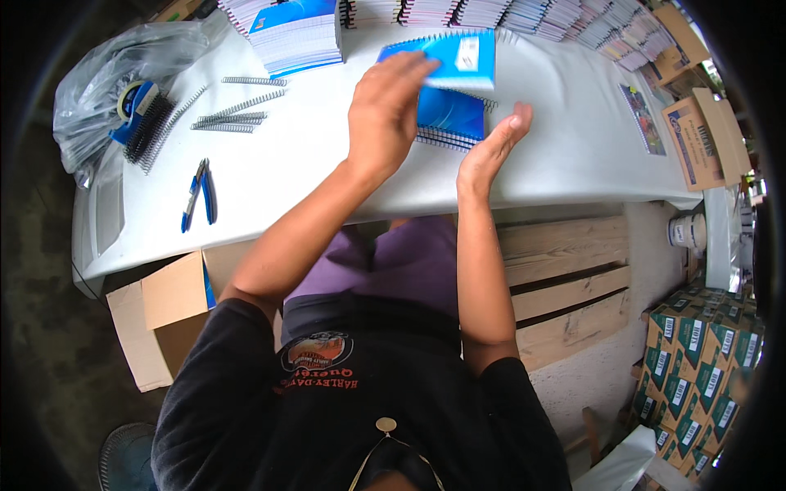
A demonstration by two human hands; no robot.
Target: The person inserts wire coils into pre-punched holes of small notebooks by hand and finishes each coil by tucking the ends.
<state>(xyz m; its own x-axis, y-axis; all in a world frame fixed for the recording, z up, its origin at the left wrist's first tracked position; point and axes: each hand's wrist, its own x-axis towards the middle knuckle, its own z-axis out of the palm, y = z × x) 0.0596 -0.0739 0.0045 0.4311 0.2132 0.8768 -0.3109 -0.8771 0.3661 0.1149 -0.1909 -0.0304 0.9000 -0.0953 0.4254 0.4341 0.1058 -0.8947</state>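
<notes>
A blue spiral notebook [460,59] with a white label is tilted above a small pile of blue spiral notebooks [452,114] near the table's front edge. My left hand [386,106] holds its left side, fingers over the cover and slightly blurred; the thumb's grip is hidden. Beside the pile's right edge, my right hand [494,154] is open with fingers stretched out, and I cannot tell whether it touches the notebooks. Loose metal spiral coils [233,121] and blue-handled pliers [198,195] lie to the left on the white-covered table [311,164].
A tall stack of blue-covered notebooks [296,41] stands behind my left hand. Rows of bound notebooks [491,15] line the far edge. At left are a plastic bag [98,90] and a blue tape dispenser [137,108]. Cardboard boxes [694,143] stand right; an open carton [160,315] sits below left.
</notes>
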